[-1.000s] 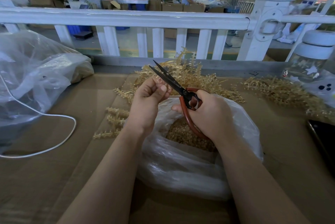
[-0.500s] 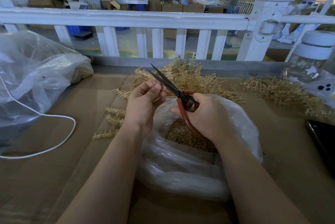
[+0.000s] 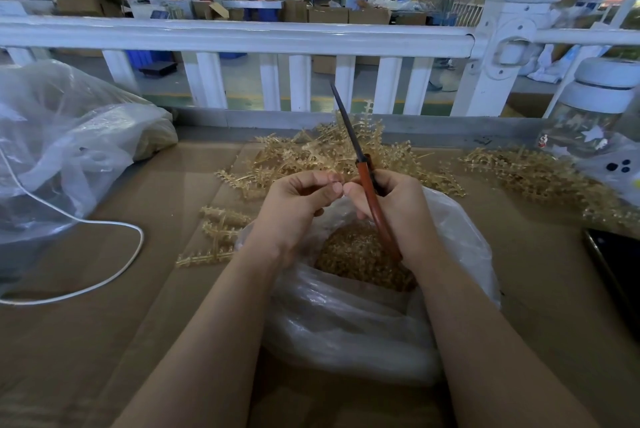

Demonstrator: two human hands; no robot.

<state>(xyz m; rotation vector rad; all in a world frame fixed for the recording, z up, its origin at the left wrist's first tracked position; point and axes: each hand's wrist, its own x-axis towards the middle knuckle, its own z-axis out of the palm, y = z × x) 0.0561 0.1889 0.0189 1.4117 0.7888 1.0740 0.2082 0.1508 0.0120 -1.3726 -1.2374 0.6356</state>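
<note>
My right hand [image 3: 394, 209] grips red-handled scissors [image 3: 367, 181], whose dark blades are closed and point up and away toward the railing. My left hand [image 3: 298, 202] has its fingers curled, thumb and forefinger pinched together right beside my right thumb; whatever small piece it pinches is too small to make out. Both hands hover over an open clear plastic bag [image 3: 346, 316] holding small golden plastic bits [image 3: 356, 254]. A pile of golden plastic sprues [image 3: 311, 153] lies just beyond the hands.
More sprues [image 3: 540, 174] lie at the right, and a few [image 3: 221, 230] left of the bag. A large clear bag [image 3: 62, 150] and white cable [image 3: 104, 275] sit left. A jar [image 3: 595, 108] and dark phone [image 3: 620, 271] are right. A white railing [image 3: 242, 36] borders the cardboard-covered table [image 3: 104, 341].
The scissor blades, open and slanting left before, have closed and swung upright. My left hand drew back from the blades and now meets my right thumb.
</note>
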